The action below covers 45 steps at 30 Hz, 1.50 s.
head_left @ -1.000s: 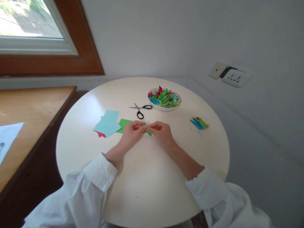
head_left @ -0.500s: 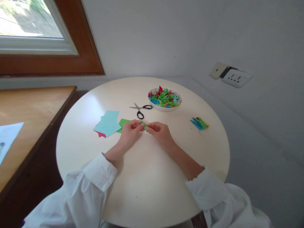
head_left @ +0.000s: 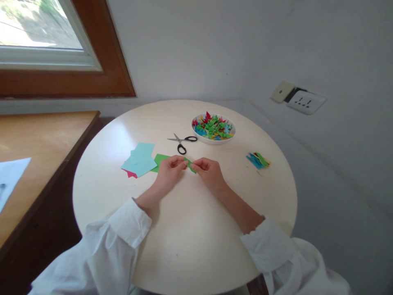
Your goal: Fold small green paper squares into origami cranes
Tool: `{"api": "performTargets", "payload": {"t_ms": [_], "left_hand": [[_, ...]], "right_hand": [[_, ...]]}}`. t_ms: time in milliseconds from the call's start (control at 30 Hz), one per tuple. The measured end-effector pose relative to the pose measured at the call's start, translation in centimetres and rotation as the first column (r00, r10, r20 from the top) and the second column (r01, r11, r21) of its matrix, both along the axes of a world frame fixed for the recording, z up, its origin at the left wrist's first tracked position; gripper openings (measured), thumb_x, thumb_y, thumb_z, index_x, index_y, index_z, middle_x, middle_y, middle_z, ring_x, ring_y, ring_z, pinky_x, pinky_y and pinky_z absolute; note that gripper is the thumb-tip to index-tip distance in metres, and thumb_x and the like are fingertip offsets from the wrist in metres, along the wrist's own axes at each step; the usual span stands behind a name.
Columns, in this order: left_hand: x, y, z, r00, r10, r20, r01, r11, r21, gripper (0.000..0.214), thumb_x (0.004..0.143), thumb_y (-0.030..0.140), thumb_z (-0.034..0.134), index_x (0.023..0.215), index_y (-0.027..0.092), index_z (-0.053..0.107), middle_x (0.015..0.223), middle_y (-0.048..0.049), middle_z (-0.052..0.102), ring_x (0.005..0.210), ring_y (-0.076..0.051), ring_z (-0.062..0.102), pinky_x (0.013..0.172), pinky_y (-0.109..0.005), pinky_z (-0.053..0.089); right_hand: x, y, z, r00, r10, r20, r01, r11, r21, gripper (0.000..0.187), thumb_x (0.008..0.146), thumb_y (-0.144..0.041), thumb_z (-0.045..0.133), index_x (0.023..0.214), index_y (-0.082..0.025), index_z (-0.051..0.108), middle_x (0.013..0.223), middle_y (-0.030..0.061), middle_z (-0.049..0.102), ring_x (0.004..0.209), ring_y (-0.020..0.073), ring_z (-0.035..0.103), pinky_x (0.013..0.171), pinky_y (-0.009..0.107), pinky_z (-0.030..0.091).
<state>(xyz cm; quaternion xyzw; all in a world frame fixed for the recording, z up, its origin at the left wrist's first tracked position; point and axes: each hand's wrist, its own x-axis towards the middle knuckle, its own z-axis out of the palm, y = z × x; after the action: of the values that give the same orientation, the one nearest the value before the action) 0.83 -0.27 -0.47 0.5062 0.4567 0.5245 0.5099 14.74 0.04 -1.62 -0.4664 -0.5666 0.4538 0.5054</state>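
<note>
Between my two hands is a small folded piece of green paper. My left hand pinches its left end, and my right hand pinches the right side; the fingertips partly hide it. A flat green sheet lies partly under my left hand. Beside it are overlapping light blue paper sheets, with a bit of pink paper showing beneath. Just beyond my hands, scissors with black handles lie with their blades apart.
A white bowl full of small coloured folded-paper pieces stands at the back of the round white table. Narrow coloured paper strips lie to the right. A wooden table is at the left, and a wall socket at the right.
My right hand has shifted slightly to the right, and more of the green paper shows between my fingers. My left hand stays nearly where it was.
</note>
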Motion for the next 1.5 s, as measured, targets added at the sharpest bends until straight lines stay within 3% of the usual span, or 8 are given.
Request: {"api": "performTargets", "payload": {"t_ms": [200, 467, 867, 1200, 1500], "left_hand": [[0.06, 0.01, 0.22, 0.991, -0.02, 0.133, 0.027, 0.998, -0.055, 0.013, 0.063, 0.026, 0.066, 0.062, 0.013, 0.061, 0.061, 0.0005, 0.058, 0.06, -0.01, 0.053, 0.064, -0.025, 0.043], [0.08, -0.14, 0.39, 0.952, -0.067, 0.299, 0.108, 0.987, -0.123, 0.016, 0.057, 0.026, 0.072, 0.062, 0.013, 0.063, 0.064, -0.0007, 0.061, 0.062, -0.01, 0.056, 0.067, -0.025, 0.045], [0.08, -0.11, 0.21, 0.969, -0.11, 0.221, 0.13, 0.988, -0.08, 0.017, 0.059, 0.027, 0.072, 0.063, 0.012, 0.065, 0.065, -0.0017, 0.062, 0.064, -0.011, 0.056, 0.069, -0.026, 0.046], [0.04, 0.03, -0.06, 0.955, -0.093, 0.283, 0.126, 0.987, -0.101, 0.016, 0.059, 0.025, 0.072, 0.063, 0.014, 0.06, 0.063, 0.0006, 0.058, 0.06, -0.009, 0.053, 0.064, -0.024, 0.044], [0.26, -0.22, 0.23, 0.953, -0.08, 0.293, 0.117, 0.987, -0.108, 0.02, 0.058, 0.026, 0.072, 0.063, 0.014, 0.057, 0.061, 0.0019, 0.057, 0.06, -0.008, 0.054, 0.062, -0.022, 0.043]], "right_hand": [[0.08, -0.04, 0.34, 1.0, 0.01, -0.023, -0.011, 1.0, -0.028, 0.021, 0.067, -0.036, 0.059, 0.065, -0.016, 0.065, 0.059, -0.0003, 0.062, 0.058, 0.0118, 0.052, 0.059, 0.026, 0.039], [0.25, -0.06, 0.17, 0.998, 0.032, -0.06, -0.035, 0.997, -0.064, 0.019, 0.065, -0.034, 0.063, 0.067, -0.016, 0.066, 0.066, 0.0014, 0.066, 0.063, 0.0125, 0.055, 0.063, 0.027, 0.042], [0.16, -0.1, 0.04, 1.0, -0.013, 0.002, 0.013, 1.0, 0.026, 0.019, 0.064, -0.036, 0.064, 0.064, -0.016, 0.062, 0.061, 0.0011, 0.063, 0.056, 0.0121, 0.053, 0.055, 0.025, 0.041], [0.07, -0.56, 0.38, 1.0, -0.023, 0.014, 0.021, 0.996, 0.087, 0.017, 0.069, -0.033, 0.058, 0.07, -0.018, 0.065, 0.07, 0.0035, 0.068, 0.067, 0.0163, 0.061, 0.064, 0.029, 0.047], [-0.21, -0.57, 0.25, 0.998, -0.045, 0.048, 0.041, 0.995, 0.088, 0.016, 0.066, -0.032, 0.065, 0.07, -0.017, 0.062, 0.071, 0.0033, 0.065, 0.066, 0.0159, 0.061, 0.061, 0.028, 0.048]]}}
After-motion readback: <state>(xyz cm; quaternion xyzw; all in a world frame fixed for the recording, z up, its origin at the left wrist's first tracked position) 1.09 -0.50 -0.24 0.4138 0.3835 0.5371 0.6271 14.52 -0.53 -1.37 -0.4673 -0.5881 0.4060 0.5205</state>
